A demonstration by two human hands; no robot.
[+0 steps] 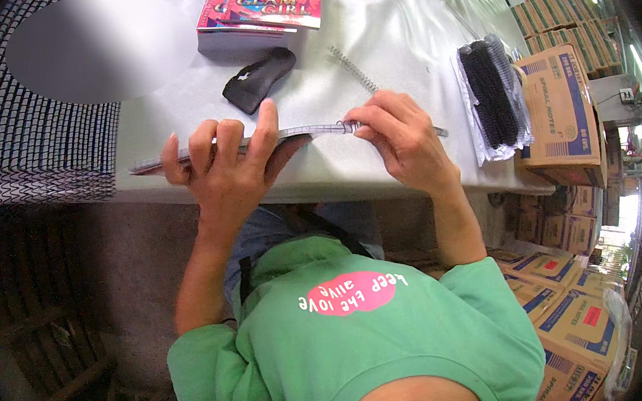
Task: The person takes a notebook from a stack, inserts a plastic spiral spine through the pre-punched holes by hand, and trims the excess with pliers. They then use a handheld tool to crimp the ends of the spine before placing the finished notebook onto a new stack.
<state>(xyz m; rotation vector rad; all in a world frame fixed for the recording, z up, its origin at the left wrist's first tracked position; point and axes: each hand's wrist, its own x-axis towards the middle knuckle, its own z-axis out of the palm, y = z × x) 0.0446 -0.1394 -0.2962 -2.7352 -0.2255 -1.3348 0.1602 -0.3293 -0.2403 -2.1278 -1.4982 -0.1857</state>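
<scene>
My left hand (224, 160) grips a thin notebook (312, 130) held on edge near the table's front, its fingers over the top. At the notebook's right end, my right hand (407, 138) pinches a thin wire coil (348, 126) between thumb and fingers. A silvery spiral coil (354, 69) runs away from my right hand over the white table; whether it joins the pinched wire is hidden. The tip of a grey coil or rod (441, 131) shows to the right of that hand. Beyond my left hand lies a dark, curved, pad-like object (260, 80).
A stack of notebooks with bright pink and blue covers (261, 3) stands at the back of the white table (398, 43). To the right lie black coils (491, 92) in clear plastic, beside a brown carton (562, 108). Black mesh (34, 152) borders the left; more cartons (576, 322) stand lower right.
</scene>
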